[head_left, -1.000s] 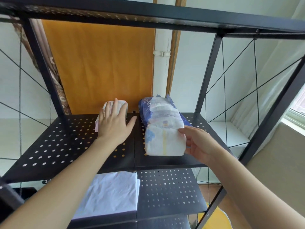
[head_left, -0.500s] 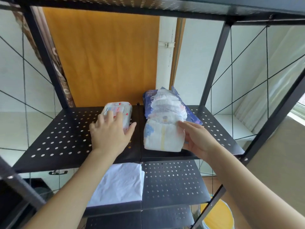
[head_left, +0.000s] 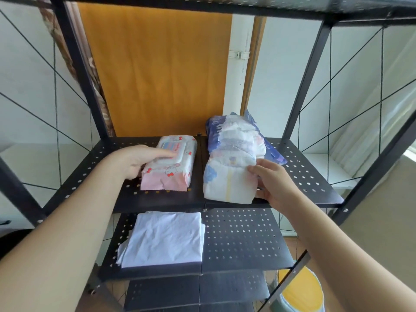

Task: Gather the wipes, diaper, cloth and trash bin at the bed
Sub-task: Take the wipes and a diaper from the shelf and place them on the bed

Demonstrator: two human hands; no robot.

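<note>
Fingers [head_left: 166, 154] of left hand [head_left: 135, 161] wrapped over wipes pack; right hand [head_left: 273, 183] fingers pinching front diaper's edge.

Wipes pack [head_left: 170, 164]: pink/white w/ red bows, lying flat on upper shelf [head_left: 304, 174], left side; thumb on top near the flip lid, other fingers hidden underneath/behind the pack's left side. Diaper [head_left: 227, 183]: white, foremost of a row spilling from a torn blue bag [head_left: 213, 131], just beside wipes on the right, not touching as far as I can see; right thumb on its top right corner, rest of fingers behind its right side. Cloth [head_left: 166, 238]: white, folded, lying flat on next shelf down [head_left: 243, 239], left half, untouched. Yellow-topped round thing [head_left: 299, 289] at floor level, bottom right, partly hidden by shelf frame; can't tell what it is.
</note>
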